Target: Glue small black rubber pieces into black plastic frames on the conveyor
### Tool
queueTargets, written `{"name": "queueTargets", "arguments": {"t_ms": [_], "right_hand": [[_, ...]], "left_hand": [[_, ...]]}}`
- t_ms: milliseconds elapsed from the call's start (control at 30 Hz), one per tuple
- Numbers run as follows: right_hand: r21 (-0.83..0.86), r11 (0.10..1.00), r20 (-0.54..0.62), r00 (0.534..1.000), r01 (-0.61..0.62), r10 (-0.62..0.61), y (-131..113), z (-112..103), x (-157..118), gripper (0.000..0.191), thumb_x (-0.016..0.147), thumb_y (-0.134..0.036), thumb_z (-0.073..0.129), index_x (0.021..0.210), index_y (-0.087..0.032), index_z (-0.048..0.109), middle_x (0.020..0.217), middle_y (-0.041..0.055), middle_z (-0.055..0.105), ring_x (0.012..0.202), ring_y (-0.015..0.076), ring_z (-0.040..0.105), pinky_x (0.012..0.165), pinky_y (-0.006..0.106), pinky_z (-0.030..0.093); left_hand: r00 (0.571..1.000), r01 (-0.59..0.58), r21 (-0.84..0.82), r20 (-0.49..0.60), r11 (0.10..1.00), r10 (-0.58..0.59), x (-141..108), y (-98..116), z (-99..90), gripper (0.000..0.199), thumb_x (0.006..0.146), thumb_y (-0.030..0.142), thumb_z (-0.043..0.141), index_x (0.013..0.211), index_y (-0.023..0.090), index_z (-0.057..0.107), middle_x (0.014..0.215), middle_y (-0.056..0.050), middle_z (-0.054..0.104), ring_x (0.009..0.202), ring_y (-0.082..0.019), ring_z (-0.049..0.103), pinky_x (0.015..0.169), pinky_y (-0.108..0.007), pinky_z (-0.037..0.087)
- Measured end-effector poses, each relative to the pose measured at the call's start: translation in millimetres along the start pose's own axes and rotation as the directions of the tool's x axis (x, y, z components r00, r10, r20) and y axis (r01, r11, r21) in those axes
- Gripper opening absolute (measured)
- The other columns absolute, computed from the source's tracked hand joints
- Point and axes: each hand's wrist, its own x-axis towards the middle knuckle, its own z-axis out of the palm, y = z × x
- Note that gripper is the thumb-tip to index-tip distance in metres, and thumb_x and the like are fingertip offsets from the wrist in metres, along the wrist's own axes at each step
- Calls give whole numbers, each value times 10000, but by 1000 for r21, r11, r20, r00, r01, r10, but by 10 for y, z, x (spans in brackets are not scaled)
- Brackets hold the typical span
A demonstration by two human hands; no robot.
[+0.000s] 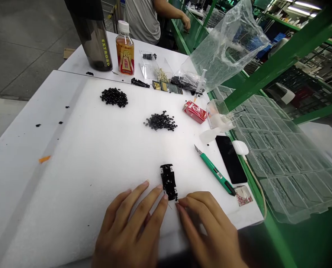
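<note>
A flat black part (168, 181) with small silvery bits at its corners lies on the white board (79, 186). My left hand (135, 219) rests at its lower left, fingers spread, index fingertip touching the part's lower edge. At the lower right corner, my right hand (207, 223) pinches with thumb and index finger; whatever is between the tips is too small to name. Beyond the part are two piles of small black pieces, one nearer (160, 121) and one farther left (114, 97).
A green cutter (216, 173), a black phone (231, 159) and a red box (196, 112) lie on the right. Behind stand a drink bottle (125, 50) and a dark tumbler (94, 41). A clear compartment tray (288, 160) is far right. A person in grey stands behind the table.
</note>
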Motion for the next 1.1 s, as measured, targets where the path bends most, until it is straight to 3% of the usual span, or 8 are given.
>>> {"name": "queueTargets", "arguments": {"t_ms": [367,667,933,1100], "right_hand": [[-90,996,99,995,20,-11,12,17,-72,256,945,-2,533,1155,-145,568,1026,91,595,968,171,554,839,321,514],[-34,989,-1,990,142,-142,100,36,3,331,875,104,576,1125,-108,616,1029,89,610,984,159,566,836,310,513],[-24,990,84,987,137,-135,162,-8,-61,327,889,97,570,1167,-68,618,1101,120,595,1062,172,545,918,324,501],[-55,989,90,987,137,-131,133,-20,-93,296,918,62,554,1159,-84,647,1092,116,577,1049,157,553,881,283,508]], "left_hand": [[1000,20,-33,-7,999,-21,-3,30,17,381,926,60,535,1246,182,701,1342,-22,650,1287,-284,576,1064,-466,428],[997,63,-51,-40,997,-65,-45,51,56,367,939,58,509,1213,182,719,1335,-25,655,1290,-287,581,1061,-473,435],[996,64,-44,-52,997,-66,-15,55,52,373,933,62,507,1196,198,733,1329,-19,658,1268,-279,600,1055,-465,439],[997,54,-28,-45,998,-55,-36,41,58,365,943,79,511,1209,200,729,1344,-23,648,1272,-280,598,1069,-463,427]]}}
